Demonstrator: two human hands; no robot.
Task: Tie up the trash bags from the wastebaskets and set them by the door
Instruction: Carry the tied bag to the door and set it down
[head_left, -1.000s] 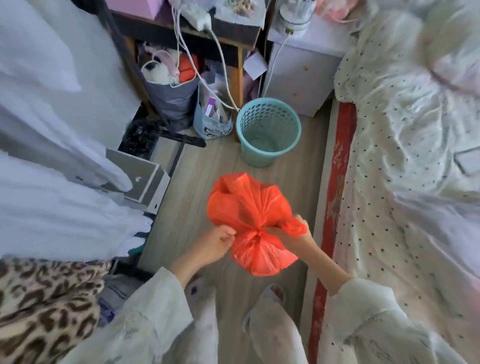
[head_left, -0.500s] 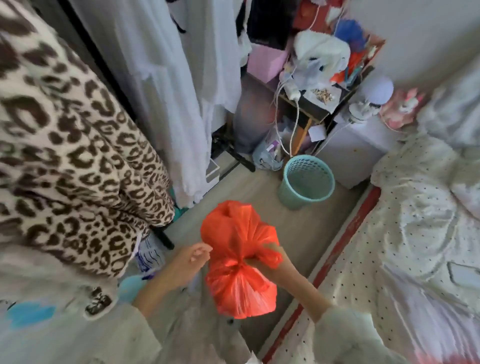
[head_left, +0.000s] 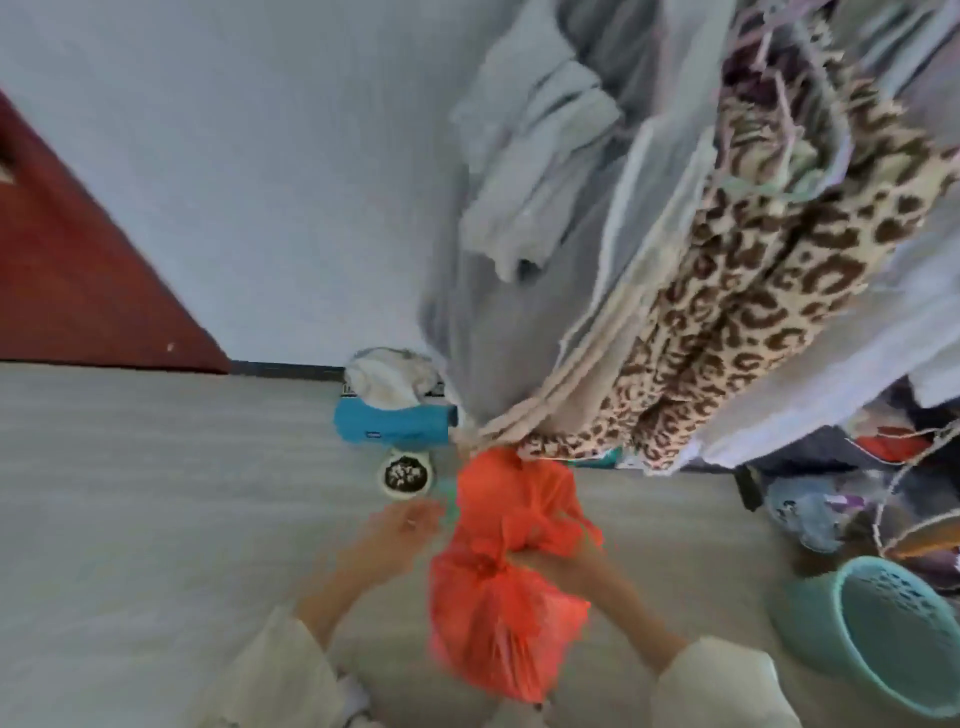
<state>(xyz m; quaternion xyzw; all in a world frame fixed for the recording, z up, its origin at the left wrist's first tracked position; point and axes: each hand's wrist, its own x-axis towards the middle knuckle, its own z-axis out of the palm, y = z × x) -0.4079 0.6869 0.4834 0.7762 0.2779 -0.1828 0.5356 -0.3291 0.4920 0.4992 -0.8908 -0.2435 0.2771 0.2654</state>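
An orange trash bag (head_left: 498, 613) hangs in front of me, gathered at its neck with loose plastic bunched above. My right hand (head_left: 558, 566) grips the gathered neck from the right, mostly hidden by the plastic. My left hand (head_left: 395, 530) hovers just left of the bag with relaxed fingers, holding nothing. The teal wastebasket (head_left: 878, 639) stands on the floor at the lower right, with no bag showing inside it. A dark red door (head_left: 78, 270) fills the far left.
Hanging clothes, among them a leopard-print garment (head_left: 727, 312), crowd the upper right. A blue box (head_left: 392, 423) with white cloth on top and a small bowl (head_left: 406, 475) sit on the floor by the wall. Bags and clutter (head_left: 810, 509) lie under the rack.
My view has swung left from the bed and desk toward the wall and red door. The bag stays in my right hand; my left hand has let go of it.
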